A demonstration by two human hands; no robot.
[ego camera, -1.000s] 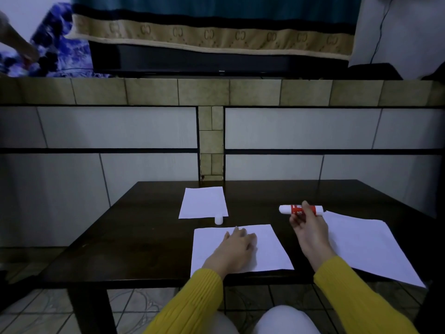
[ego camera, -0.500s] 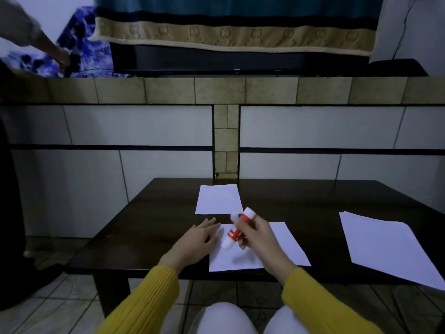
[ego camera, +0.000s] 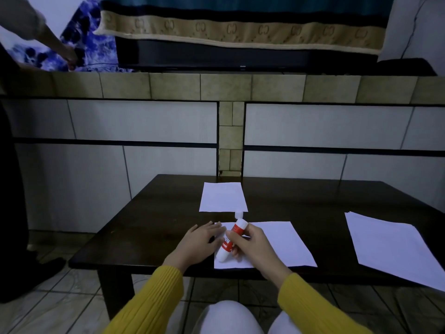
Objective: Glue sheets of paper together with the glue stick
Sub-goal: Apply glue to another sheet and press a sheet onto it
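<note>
Red and white, one glue stick (ego camera: 231, 238) sits in the grip of my right hand (ego camera: 254, 245), fingers and thumb curled round its middle. It is tilted, its long axis running from its lower end near me, low over the sheet, up and away to the far right. That lower end is just above or on the near sheet (ego camera: 277, 244); I cannot tell which. My left hand (ego camera: 197, 244) lies flat with straight fingers at that sheet's left edge, partly on the dark wooden desk (ego camera: 144, 227).

I count three lots of paper: the near sheet under my hands, one far sheet (ego camera: 222, 196) beyond it, and a stack of sheets (ego camera: 390, 244) well apart on the right. One small white cap (ego camera: 238, 214) stands between the near and far sheets, just beyond the glue stick's upper end.
</note>
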